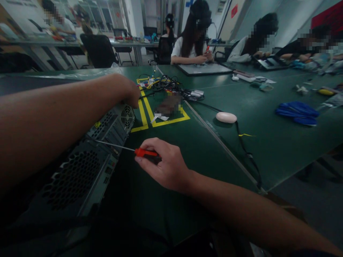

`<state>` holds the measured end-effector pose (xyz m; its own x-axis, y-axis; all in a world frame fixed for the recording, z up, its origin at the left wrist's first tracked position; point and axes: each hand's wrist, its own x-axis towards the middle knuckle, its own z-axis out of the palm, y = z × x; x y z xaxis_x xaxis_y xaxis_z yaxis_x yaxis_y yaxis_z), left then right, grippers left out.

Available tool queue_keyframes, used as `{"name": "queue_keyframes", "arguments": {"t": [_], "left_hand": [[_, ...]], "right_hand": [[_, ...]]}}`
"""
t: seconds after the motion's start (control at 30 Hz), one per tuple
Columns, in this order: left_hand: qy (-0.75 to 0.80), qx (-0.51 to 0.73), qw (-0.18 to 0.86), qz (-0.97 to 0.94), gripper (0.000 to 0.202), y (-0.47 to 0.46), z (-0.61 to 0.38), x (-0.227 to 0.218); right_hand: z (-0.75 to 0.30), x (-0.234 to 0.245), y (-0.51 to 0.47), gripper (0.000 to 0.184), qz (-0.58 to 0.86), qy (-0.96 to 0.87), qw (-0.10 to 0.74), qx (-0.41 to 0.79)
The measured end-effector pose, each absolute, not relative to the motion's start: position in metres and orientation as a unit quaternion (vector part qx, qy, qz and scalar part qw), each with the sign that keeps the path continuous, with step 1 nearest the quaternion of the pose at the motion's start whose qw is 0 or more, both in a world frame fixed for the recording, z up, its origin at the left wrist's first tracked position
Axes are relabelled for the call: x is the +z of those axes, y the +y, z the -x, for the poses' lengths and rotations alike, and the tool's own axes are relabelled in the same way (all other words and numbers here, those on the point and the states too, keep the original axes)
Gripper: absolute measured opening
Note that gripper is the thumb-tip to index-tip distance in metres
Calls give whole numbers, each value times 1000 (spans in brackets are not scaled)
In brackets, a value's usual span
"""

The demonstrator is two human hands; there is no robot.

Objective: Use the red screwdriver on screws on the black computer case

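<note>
A grey computer case (88, 167) lies on its side on the green table (187, 150), its perforated back panel and fan grille facing me. My left hand (125, 89) reaches over the case and its fingers curl round the far top edge near the fan. My right hand (163, 166) is closed on a red-handled screwdriver (146, 152). The thin metal shaft points left and its tip meets the case's back panel.
Yellow tape marks a square (160, 123) holding tangled cables (166, 84). A white mouse (226, 117) with a black cord lies right of it, blue cloth (297, 112) farther right. Several people sit working at the table's far side. The table edge drops off at right.
</note>
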<state>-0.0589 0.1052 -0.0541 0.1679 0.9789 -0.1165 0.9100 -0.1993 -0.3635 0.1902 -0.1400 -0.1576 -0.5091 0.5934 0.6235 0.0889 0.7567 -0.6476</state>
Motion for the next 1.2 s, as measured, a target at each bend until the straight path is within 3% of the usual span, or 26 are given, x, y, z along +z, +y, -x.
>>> {"name": "queue_keyframes", "arguments": {"t": [0.07, 0.3, 0.57, 0.8, 0.97, 1.2], "left_hand": [[-626, 278, 117, 719, 58, 97, 51, -48], [-634, 266, 85, 721, 77, 92, 48, -45], [-613, 324, 128, 709, 55, 71, 31, -34], [-647, 250, 75, 716, 46, 81, 40, -39], [-642, 267, 85, 714, 58, 87, 45, -43], [-675, 176, 25, 716, 82, 108, 66, -56]], "right_hand": [[-190, -158, -140, 15, 211, -823, 448, 278], [-190, -159, -140, 17, 224, -829, 434, 272], [-191, -158, -141, 18, 226, -833, 442, 246], [-193, -155, -143, 17, 230, -835, 429, 257], [-191, -160, -142, 35, 219, -827, 445, 265], [-190, -160, -139, 13, 200, -835, 444, 256]]}}
